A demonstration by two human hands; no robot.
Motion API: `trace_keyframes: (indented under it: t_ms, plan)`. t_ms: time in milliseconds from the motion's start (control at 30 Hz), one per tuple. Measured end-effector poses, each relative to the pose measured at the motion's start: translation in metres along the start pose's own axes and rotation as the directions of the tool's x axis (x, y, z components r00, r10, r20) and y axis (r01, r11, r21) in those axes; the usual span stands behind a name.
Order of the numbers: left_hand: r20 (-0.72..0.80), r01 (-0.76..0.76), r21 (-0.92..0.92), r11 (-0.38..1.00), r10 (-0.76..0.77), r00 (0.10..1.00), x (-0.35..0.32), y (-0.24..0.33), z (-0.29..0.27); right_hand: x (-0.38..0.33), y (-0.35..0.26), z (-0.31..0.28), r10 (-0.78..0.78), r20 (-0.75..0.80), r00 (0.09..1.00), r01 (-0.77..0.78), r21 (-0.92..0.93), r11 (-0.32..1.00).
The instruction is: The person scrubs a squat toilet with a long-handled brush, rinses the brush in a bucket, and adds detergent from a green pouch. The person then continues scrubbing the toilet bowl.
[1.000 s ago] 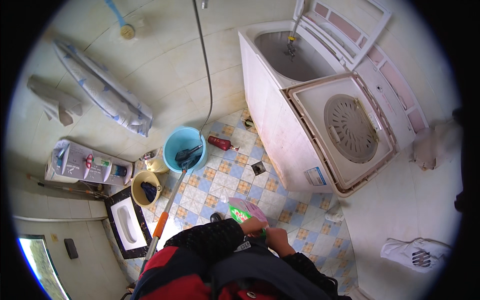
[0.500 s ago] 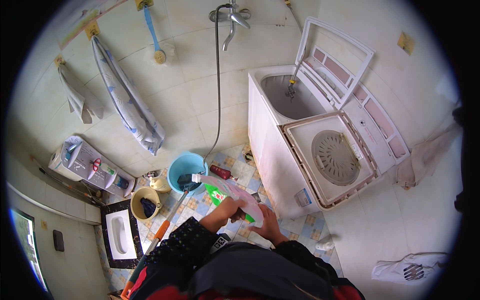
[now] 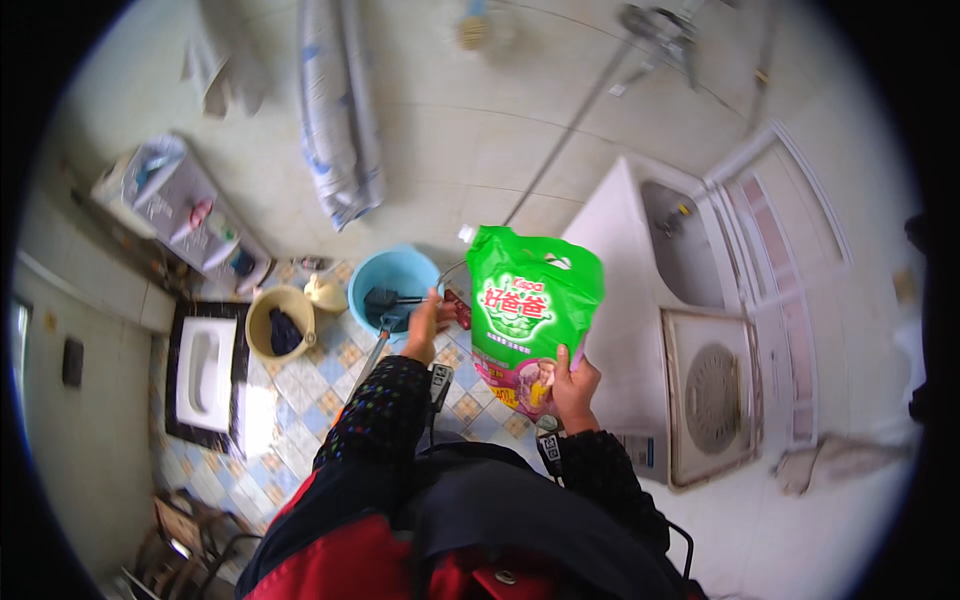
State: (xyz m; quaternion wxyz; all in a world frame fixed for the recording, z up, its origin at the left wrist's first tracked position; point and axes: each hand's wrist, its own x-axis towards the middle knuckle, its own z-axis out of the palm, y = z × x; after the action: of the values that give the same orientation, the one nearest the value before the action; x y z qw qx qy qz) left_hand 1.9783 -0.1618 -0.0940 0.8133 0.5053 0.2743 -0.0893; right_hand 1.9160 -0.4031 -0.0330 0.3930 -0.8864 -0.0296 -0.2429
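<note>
Up comes the green detergent pouch (image 3: 533, 305), lifted since the earlier frames from down by the person's lap to the centre of the frame, and it now stands upright in front of the wall. Over at the far left, a white squat toilet pan (image 3: 205, 362) sits in its dark surround in the tiled floor. Above it, in the upper left, a cluttered shelf unit (image 3: 180, 212) leans by the wall, and a blue-and-white cloth (image 3: 340, 120) hangs higher up. Moving right, a yellow bucket (image 3: 279, 322) with dark cloth inside stands just beside a blue basin (image 3: 395, 290), which holds a dark scoop. The left hand (image 3: 428, 322) reaches out at the basin's right rim, left of the pouch; whether it is gripping anything I cannot tell. Now the right hand (image 3: 570, 385): it is grasping the pouch at its lower edge, fingers wrapped over the bottom right corner. Right of centre, the white twin-tub washing machine (image 3: 700, 330) stands with its far lid raised and the round spinner cover showing nearer the lower right.
</note>
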Motion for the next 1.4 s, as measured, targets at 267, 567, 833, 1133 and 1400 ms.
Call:
trace_keyframes:
  t_ms: [267, 567, 833, 1133, 1400]
  plan:
    - [0.417, 0.243, -0.375, 0.895, -0.072, 0.906, 0.05, -0.108, -0.01, 0.065, -0.047, 0.099, 0.054, 0.315, 0.948, 0.036, -0.271, 0.962]
    - [0.177, 0.197, -0.652, 0.732, -0.106, 0.978, 0.092, -0.121, -0.061, 0.081, -0.068, 0.228, -0.044, 0.593, 0.804, 0.316, -0.362, 0.877]
    - [0.171, 0.326, -0.653, 0.684, -0.286, 0.943, 0.136, -0.093, -0.081, 0.098, -0.073, 0.281, 0.02, 0.655, 0.756, 0.312, -0.387, 0.868]
    - [0.16, 0.367, -0.531, 0.764, -0.335, 0.929, 0.205, -0.095, -0.125, 0.116, -0.072, 0.344, -0.127, 0.628, 0.768, 0.369, -0.27, 0.889]
    - [0.127, 0.352, -0.418, 0.837, -0.331, 0.935, 0.226, -0.1, -0.122, 0.124, -0.069, 0.348, -0.039, 0.623, 0.782, 0.335, -0.366, 0.868]
